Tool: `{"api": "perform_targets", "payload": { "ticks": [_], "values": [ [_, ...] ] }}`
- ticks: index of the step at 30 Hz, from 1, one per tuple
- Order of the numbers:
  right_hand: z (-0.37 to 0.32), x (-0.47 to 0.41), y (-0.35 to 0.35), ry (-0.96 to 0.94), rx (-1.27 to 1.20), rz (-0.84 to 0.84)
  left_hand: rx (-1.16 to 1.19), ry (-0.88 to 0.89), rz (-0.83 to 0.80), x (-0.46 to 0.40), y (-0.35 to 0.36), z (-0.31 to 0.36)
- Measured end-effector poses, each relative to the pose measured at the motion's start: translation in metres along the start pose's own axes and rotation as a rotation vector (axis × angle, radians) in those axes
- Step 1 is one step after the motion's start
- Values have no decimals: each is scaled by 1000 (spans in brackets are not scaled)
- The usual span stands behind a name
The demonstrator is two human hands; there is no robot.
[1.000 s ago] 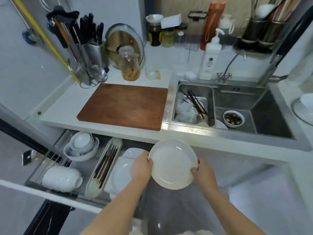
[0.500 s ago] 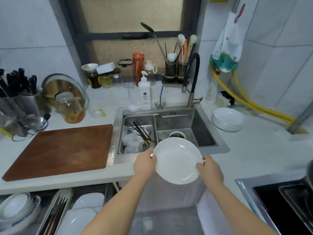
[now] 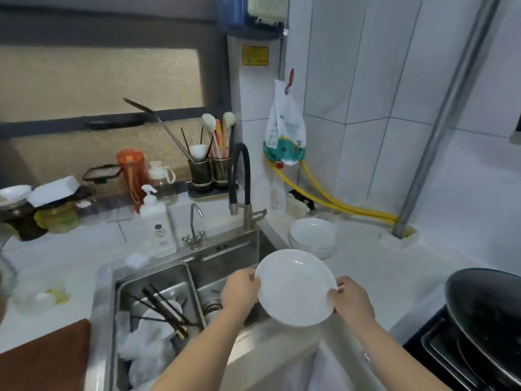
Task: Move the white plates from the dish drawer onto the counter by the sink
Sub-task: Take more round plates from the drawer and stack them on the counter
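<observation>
A round white plate (image 3: 294,286) is held in the air over the right edge of the steel sink (image 3: 186,280). My left hand (image 3: 239,293) grips its left rim and my right hand (image 3: 351,301) grips its right rim. Just beyond it, a stack of white plates (image 3: 313,237) stands on the white counter (image 3: 380,266) to the right of the sink. The dish drawer is out of view.
A black wok (image 3: 487,314) sits on the stove at the right. The black faucet (image 3: 239,179) rises behind the sink. Chopsticks and white dishes lie in the sink's left basin (image 3: 152,314). A soap pump bottle (image 3: 158,224) and a wooden board (image 3: 42,359) are at the left.
Both hands have carried the plate up from the drawer and rightward, past the sink toward the stack on the counter. The view has turned right, and the drawer has left the frame.
</observation>
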State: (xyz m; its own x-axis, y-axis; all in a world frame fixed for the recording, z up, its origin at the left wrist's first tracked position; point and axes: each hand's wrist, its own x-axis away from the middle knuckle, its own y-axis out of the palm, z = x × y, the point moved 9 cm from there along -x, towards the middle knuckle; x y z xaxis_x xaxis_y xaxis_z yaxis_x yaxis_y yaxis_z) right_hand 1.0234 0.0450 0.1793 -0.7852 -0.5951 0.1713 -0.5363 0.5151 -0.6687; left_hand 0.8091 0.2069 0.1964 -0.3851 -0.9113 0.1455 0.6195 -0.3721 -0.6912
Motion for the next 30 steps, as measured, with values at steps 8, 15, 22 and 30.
{"api": "perform_targets", "payload": {
  "ticks": [8, 15, 22, 30],
  "values": [
    [-10, -52, -18, 119, -44, 102, 43, 62, -86, -72, 14, 40],
    [-9, -121, -20, 133, -95, 114, 46, 57, -132, -137, 43, 61],
    [-19, -207, -21, 91, -45, 69, -33, -9, -107, -205, 76, 82],
    [6, -291, -16, 166, 23, 29, -89, -40, -128, -271, 123, 103]
  ]
}}
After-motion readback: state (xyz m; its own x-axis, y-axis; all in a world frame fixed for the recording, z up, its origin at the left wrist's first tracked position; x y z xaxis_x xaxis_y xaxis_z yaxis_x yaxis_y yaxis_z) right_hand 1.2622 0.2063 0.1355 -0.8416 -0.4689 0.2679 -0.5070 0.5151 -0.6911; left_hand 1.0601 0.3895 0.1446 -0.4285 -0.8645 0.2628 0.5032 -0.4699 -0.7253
